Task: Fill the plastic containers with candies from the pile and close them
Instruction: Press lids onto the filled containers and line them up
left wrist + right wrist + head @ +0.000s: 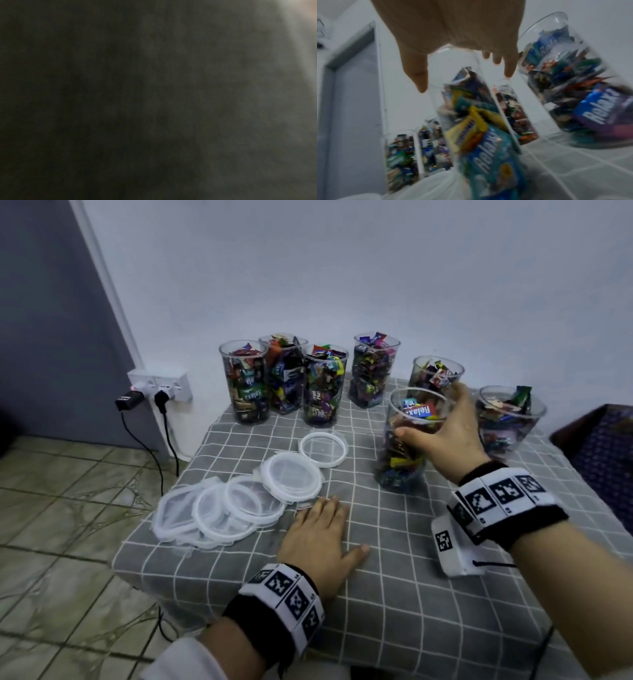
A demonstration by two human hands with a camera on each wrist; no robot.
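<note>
Several clear plastic containers full of wrapped candies stand open on the grey checked tablecloth point(376, 594). My right hand point(428, 412) holds the nearest container point(407, 463) just under its rim, thumb on the near wall and fingers round the far side. In the right wrist view that container point(471, 108) sits between the thumb and fingers of my right hand point(464, 81), blurred. My left hand point(342, 525) lies flat on the cloth, fingertips beside a fanned pile of clear lids point(236, 508). One lid point(323, 448) lies apart behind the pile. The left wrist view is dark.
Three filled containers point(246, 381) cluster at the back left and one point(375, 371) stands at the back middle. Two more point(510, 419) sit right of my right hand. A wall socket point(161, 386) with plugs and cables hangs past the table's left edge. Dark blue furniture point(603, 453) borders the right.
</note>
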